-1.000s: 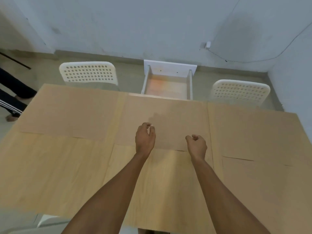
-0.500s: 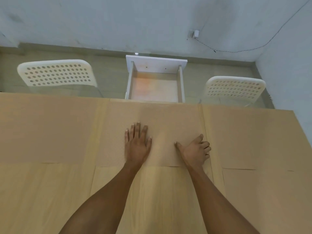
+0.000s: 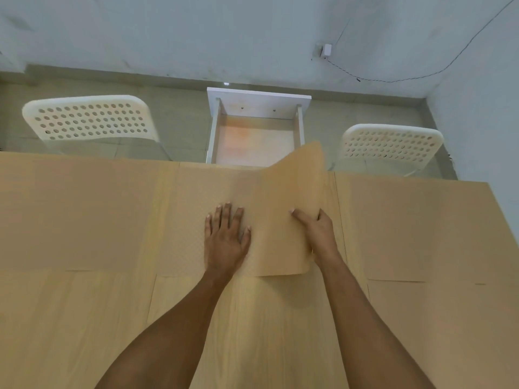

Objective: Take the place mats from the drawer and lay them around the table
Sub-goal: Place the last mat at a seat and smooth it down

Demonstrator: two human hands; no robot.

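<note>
Between both hands point(image 3: 320, 234), right lifting its edge, lies a mat point(image 3: 283, 214).

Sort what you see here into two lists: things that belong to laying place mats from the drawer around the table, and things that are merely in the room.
Belongs to the job:
- lifted place mat, gripped by the right hand
- left hand, pressing flat
- left mat
- right mat
- open drawer
- table

Just in the room:
- two white chairs
- wall cable
</note>
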